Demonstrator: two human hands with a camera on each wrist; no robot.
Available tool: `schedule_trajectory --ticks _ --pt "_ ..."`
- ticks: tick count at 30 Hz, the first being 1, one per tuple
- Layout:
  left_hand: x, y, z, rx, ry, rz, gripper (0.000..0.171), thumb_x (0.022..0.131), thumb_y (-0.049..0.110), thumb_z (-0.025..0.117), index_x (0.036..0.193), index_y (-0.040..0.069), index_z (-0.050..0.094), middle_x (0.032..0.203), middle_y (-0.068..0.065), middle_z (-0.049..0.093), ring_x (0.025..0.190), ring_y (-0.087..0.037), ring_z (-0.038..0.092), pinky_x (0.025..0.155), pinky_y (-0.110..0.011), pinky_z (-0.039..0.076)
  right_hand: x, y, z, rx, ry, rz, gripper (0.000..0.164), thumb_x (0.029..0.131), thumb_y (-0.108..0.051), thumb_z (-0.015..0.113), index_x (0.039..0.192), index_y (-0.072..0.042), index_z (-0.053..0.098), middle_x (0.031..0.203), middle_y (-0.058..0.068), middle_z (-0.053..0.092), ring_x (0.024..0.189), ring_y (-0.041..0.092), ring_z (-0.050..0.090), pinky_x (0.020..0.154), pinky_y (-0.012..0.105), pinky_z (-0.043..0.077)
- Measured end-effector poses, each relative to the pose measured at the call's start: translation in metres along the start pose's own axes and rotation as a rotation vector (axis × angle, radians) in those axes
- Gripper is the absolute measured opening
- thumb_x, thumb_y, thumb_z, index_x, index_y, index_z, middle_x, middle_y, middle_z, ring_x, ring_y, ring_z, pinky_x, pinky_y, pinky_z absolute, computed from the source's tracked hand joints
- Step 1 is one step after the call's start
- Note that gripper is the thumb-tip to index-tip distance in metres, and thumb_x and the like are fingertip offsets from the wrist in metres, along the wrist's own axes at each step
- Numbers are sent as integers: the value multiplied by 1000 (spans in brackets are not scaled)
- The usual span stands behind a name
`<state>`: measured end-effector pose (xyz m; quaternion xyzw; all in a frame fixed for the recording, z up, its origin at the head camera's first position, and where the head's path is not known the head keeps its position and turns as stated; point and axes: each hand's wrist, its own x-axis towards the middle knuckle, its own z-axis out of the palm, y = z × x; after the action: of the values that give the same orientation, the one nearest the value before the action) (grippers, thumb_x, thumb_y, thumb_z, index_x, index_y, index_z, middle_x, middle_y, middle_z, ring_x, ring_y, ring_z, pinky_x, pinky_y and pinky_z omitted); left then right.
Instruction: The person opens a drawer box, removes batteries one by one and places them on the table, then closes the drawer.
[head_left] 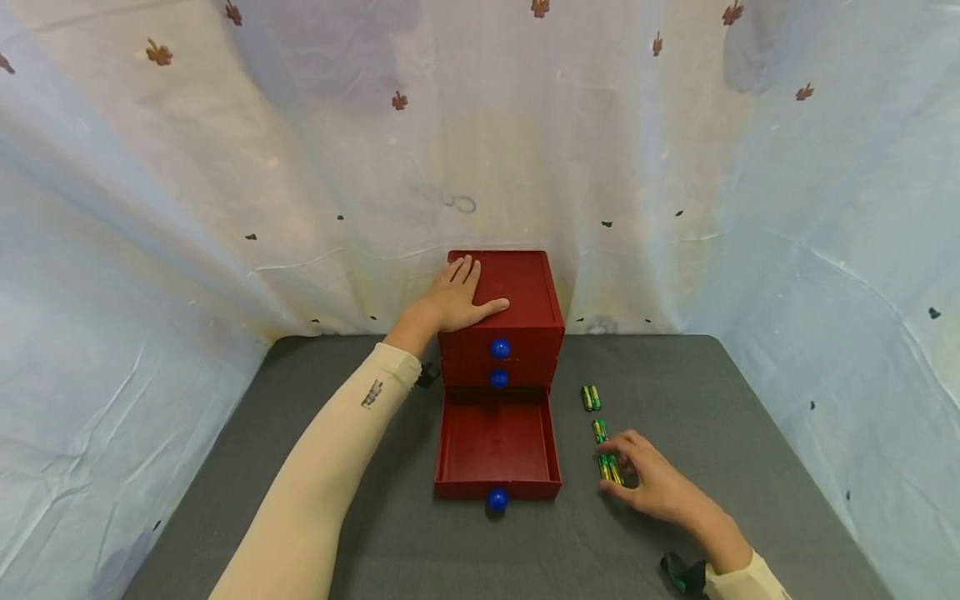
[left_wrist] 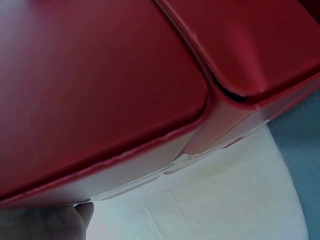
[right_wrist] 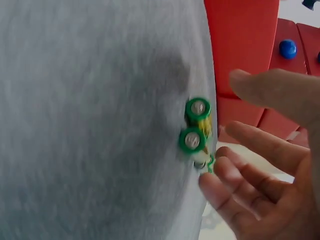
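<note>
A red cabinet with drawers [head_left: 517, 287] stands at the table's back. My left hand [head_left: 456, 300] rests on its top with fingers spread; in the left wrist view only part of that hand [left_wrist: 50, 222] shows, beyond the cabinet's edge. The bottom drawer [head_left: 495, 442] is pulled out and holds nothing visible. To its right lie green-and-yellow batteries in pairs: a far pair [head_left: 591, 398], a middle pair [head_left: 600, 430] and a near pair [head_left: 611, 471]. Over the near pair, my right hand [head_left: 645, 479] hovers with thumb and fingers apart. The right wrist view shows a gap between its fingertips [right_wrist: 212, 187] and the batteries [right_wrist: 192, 140].
Two upper drawers with blue knobs [head_left: 500, 348] are closed. Another blue knob [head_left: 497, 500] sticks out from the pulled-out drawer's front. A grey cloth [head_left: 645, 367] covers the table. Behind and at both sides hangs a pale patterned curtain [head_left: 480, 167].
</note>
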<state>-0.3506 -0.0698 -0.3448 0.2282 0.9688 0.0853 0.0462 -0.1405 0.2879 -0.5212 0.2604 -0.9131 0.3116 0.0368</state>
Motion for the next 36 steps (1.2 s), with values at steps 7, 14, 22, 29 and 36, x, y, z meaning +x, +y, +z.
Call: schedule_trajectory --ticks 7,14,22,29,36 --pt "-1 1 -1 3 0 2 105 104 78 34 173 5 1 180 -16 -4 167 -30 -7 135 -44 -5 5 -13 10 24 153 -139 39 86 -2 89 121 -6 72 105 6 65 81 17 58 66 32 53" --pt "0 0 0 5 1 -1 105 105 78 33 173 5 1 180 -16 -4 167 -30 -7 135 -44 -5 8 -30 15 111 222 -214 44 84 3 89 120 -16 72 99 -3 66 77 15 62 64 30 57" --pt "0 0 0 1 1 -1 105 104 79 33 173 6 0 180 -15 -4 167 -29 -8 135 -44 -5 8 -56 16 248 194 -203 36 91 -3 86 121 -18 72 101 -6 69 81 8 65 67 33 60" --pt "0 0 0 -5 3 0 105 104 79 33 173 5 1 180 -16 -4 167 -30 -7 135 -44 -5 7 -69 20 344 128 -215 30 96 -7 82 123 -16 73 100 4 73 82 8 68 69 35 62" --pt "1 1 1 3 10 1 105 104 78 34 173 5 1 180 -16 -3 167 -30 -6 135 -43 -4 6 -79 30 437 38 -203 26 99 -11 80 124 -12 74 101 7 77 85 10 72 74 32 64"
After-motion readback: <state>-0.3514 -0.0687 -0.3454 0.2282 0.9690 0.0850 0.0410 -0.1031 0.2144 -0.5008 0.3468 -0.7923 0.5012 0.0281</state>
